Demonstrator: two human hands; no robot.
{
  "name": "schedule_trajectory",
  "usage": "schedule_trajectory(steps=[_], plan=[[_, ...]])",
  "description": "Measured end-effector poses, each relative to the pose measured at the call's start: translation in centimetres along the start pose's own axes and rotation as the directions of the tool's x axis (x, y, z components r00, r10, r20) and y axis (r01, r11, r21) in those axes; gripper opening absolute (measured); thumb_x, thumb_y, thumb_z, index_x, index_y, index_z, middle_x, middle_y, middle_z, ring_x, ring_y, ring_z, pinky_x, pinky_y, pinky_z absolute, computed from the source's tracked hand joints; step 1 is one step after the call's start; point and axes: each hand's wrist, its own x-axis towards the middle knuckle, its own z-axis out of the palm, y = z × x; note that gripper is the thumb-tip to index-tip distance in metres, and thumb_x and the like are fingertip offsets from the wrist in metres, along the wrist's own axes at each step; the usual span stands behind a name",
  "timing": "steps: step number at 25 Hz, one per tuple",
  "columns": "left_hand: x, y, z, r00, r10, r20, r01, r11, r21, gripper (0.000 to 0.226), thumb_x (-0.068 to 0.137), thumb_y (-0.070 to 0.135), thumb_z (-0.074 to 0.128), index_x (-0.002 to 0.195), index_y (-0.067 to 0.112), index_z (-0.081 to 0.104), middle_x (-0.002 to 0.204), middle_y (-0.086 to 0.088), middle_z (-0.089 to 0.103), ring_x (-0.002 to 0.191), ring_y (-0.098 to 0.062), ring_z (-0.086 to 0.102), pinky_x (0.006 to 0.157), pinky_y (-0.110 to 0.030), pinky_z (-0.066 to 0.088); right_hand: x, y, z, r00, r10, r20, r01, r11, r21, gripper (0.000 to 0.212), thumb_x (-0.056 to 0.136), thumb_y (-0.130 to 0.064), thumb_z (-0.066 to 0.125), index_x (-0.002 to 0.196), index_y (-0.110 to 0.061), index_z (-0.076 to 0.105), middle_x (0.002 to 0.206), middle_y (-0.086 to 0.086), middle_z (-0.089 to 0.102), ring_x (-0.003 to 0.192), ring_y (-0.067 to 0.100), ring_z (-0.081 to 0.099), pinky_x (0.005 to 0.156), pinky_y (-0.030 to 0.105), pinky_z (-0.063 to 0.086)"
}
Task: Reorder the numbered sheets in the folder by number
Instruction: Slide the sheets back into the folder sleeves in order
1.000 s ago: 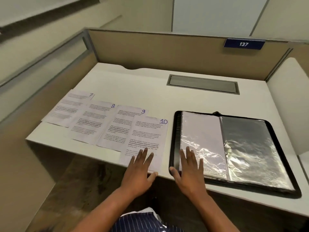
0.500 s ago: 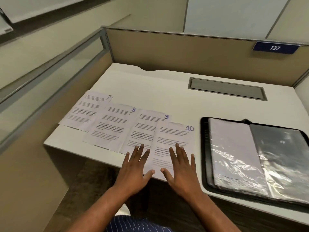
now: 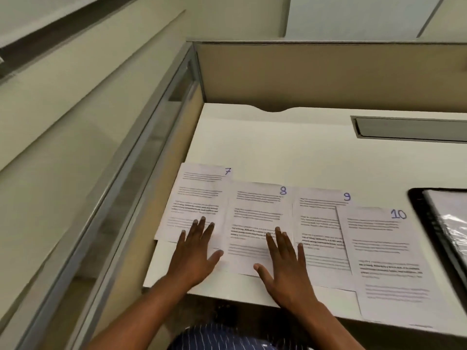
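Printed sheets lie in an overlapping row on the white desk [image 3: 290,147]: sheet 7 [image 3: 199,195] at the left, then sheet 8 [image 3: 257,210], sheet 9 [image 3: 321,223] and sheet 10 [image 3: 384,253], which hangs over the front edge. My left hand [image 3: 195,251] lies flat with straight fingers on the lower part of sheet 7 and the left edge of sheet 8. My right hand [image 3: 284,263] lies flat on sheet 8. The black folder [image 3: 427,223] with clear plastic sleeves shows only at the right edge.
A beige partition [image 3: 328,74] closes the desk at the back, a glass and metal divider [image 3: 141,173] at the left. A grey cable tray [image 3: 409,130] is set into the desk at the back right.
Both hands have moved left along the row, from sheet 10 and the folder to sheets 7 and 8. The view has swung left, leaving the folder mostly out of frame.
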Motion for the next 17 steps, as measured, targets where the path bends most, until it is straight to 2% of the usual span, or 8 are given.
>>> schedule_trajectory(steps=[2,5,8,9,11,13,17], plan=[[1.2,-4.1,-0.6,0.997,-0.083,-0.007,0.082,0.995,-0.065,0.082,0.098,0.064,0.041,0.162,0.030,0.003,0.168,0.003,-0.015,0.155,-0.015,-0.013,0.126,-0.040,-0.002,1.7,-3.5,0.8,0.999,-0.014,0.042,0.013,1.000,0.017,0.084,0.091,-0.080,0.000,0.160,-0.035,-0.015,0.167,-0.008,-0.028,0.155,0.014,-0.023,0.124,0.049,-0.014],[3.6,-7.9,-1.2,0.976,-0.217,-0.013,0.212,0.963,-0.163,0.085,0.097,0.059,0.050,0.162,0.022,0.010,0.170,-0.006,-0.004,0.157,-0.023,-0.002,0.126,-0.044,0.011,4.8,-7.9,1.9,0.995,-0.057,0.088,0.057,0.998,0.001,0.081,0.097,-0.072,0.018,0.163,-0.032,-0.007,0.167,-0.008,-0.023,0.155,0.017,-0.021,0.122,0.049,-0.015],[5.0,-8.7,-1.1,0.951,-0.309,0.022,0.305,0.922,-0.238,0.088,0.096,0.057,0.054,0.162,0.020,0.008,0.170,-0.010,-0.003,0.156,-0.026,0.001,0.126,-0.046,0.015,7.2,-10.7,3.6,0.976,-0.118,0.183,0.126,0.991,-0.037,0.080,0.099,-0.065,0.028,0.164,-0.029,-0.003,0.167,-0.006,-0.020,0.155,0.022,-0.018,0.119,0.051,-0.017],[5.4,-8.6,-1.0,0.943,-0.331,0.027,0.327,0.911,-0.253,0.090,0.095,0.057,0.054,0.162,0.020,0.006,0.169,-0.011,-0.002,0.156,-0.027,0.001,0.125,-0.046,0.015,7.7,-11.3,4.1,0.970,-0.136,0.204,0.150,0.987,-0.057,0.081,0.099,-0.064,0.032,0.164,-0.026,0.004,0.168,-0.003,-0.013,0.157,0.024,-0.011,0.119,0.052,-0.014],[6.1,-8.0,-0.9,0.925,-0.379,0.025,0.369,0.878,-0.304,0.093,0.094,0.056,0.058,0.162,0.020,0.007,0.169,-0.013,0.002,0.156,-0.028,0.005,0.125,-0.046,0.015,8.0,-11.8,4.9,0.951,-0.147,0.272,0.182,0.978,-0.106,0.081,0.094,-0.064,0.041,0.161,-0.021,0.028,0.168,0.003,0.013,0.156,0.028,0.019,0.118,0.055,-0.001],[6.7,-7.6,-0.8,0.910,-0.415,-0.019,0.380,0.850,-0.364,0.093,0.091,0.052,0.064,0.161,0.020,0.012,0.168,-0.012,0.010,0.155,-0.029,0.010,0.124,-0.047,0.017,7.6,-11.4,5.5,0.957,-0.139,0.256,0.182,0.971,-0.154,0.079,0.090,-0.066,0.047,0.155,-0.020,0.043,0.164,0.005,0.034,0.149,0.028,0.037,0.116,0.057,0.009],[7.1,-7.9,-0.8,0.885,-0.454,-0.103,0.397,0.852,-0.341,0.092,0.087,0.047,0.070,0.159,0.020,0.021,0.165,-0.011,0.023,0.150,-0.032,0.024,0.119,-0.049,0.022,6.4,-9.8,5.9,0.969,-0.149,0.199,0.183,0.969,-0.166,0.075,0.093,-0.065,0.046,0.155,-0.023,0.042,0.164,0.002,0.035,0.151,0.028,0.034,0.116,0.058,0.011]])
